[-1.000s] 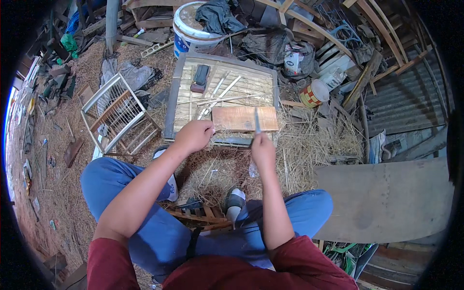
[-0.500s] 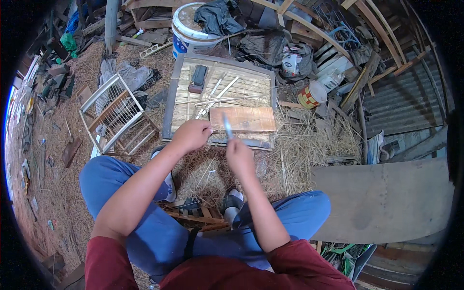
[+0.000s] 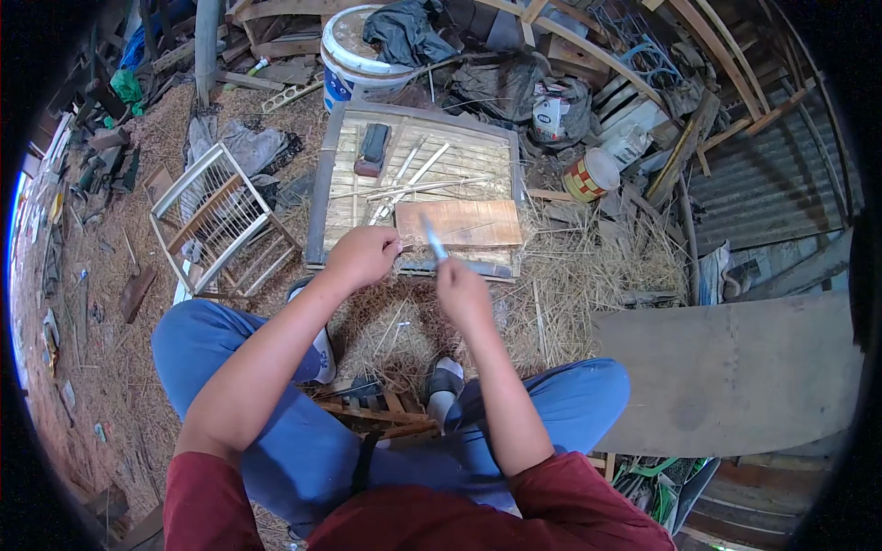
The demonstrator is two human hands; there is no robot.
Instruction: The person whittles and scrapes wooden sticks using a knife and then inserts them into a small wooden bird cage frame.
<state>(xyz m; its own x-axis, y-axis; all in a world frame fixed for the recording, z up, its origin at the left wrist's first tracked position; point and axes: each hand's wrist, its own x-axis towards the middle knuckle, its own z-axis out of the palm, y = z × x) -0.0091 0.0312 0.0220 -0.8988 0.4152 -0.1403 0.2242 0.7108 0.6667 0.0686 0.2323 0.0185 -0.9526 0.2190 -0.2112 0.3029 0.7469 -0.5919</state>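
My right hand (image 3: pixel 462 292) is closed round the handle of a knife (image 3: pixel 433 239), its blade pointing away and a little to the left, over the near edge of a flat wooden board (image 3: pixel 478 223). Just left of the blade, at the board's near left corner, my left hand (image 3: pixel 362 255) is closed in a pinch. Whatever its fingertips hold is too small to make out. The board lies on a low slatted wooden panel (image 3: pixel 320 197) with a dark frame. Several thin pale strips (image 3: pixel 428 163) and a dark block (image 3: pixel 372 149) lie farther back on this panel.
A white-framed wooden cage (image 3: pixel 220 220) with thin bars stands at the left. Behind the panel is a large white bucket (image 3: pixel 360 69). A yellow and red tin (image 3: pixel 591 174) sits at the right. Wood shavings (image 3: pixel 606 266) cover the ground, and a flat sheet (image 3: pixel 735 376) lies near right.
The knife blade leans slightly more to the left over the board. My left hand keeps its pinch at the board's corner. The whole view has shifted a little.
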